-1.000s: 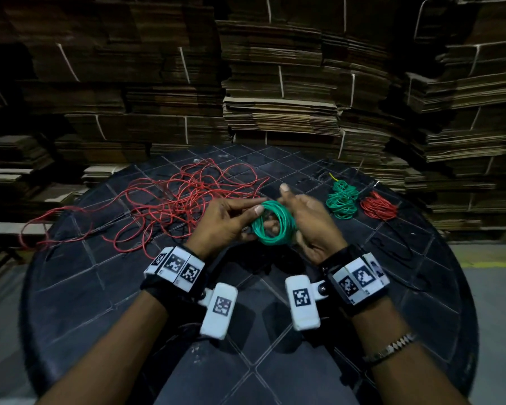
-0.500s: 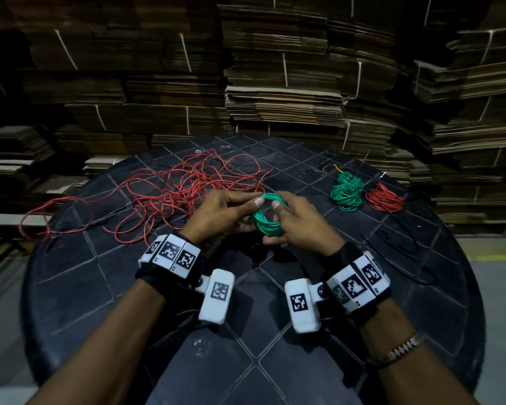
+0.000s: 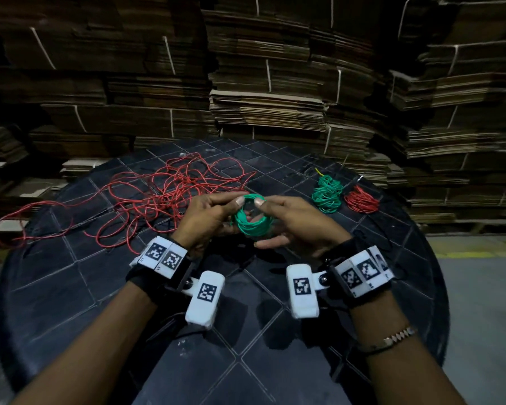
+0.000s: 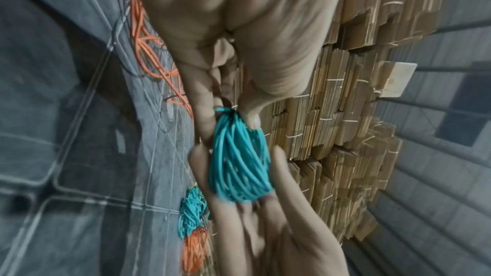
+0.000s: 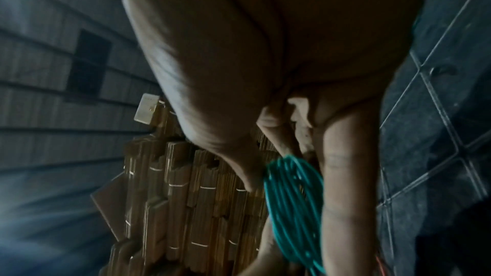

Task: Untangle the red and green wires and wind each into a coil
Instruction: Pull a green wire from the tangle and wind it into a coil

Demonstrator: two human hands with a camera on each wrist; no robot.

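While both hands [image 3: 211,217] pinch green coil [image 3: 251,220] | right fingers [image 3: 275,204] curled on it | red wire [image 3: 170,197] loose

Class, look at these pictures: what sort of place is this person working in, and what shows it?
Probably a warehouse or cardboard store: tied stacks of flattened cardboard rise behind a round black table, and the floor is bare concrete.
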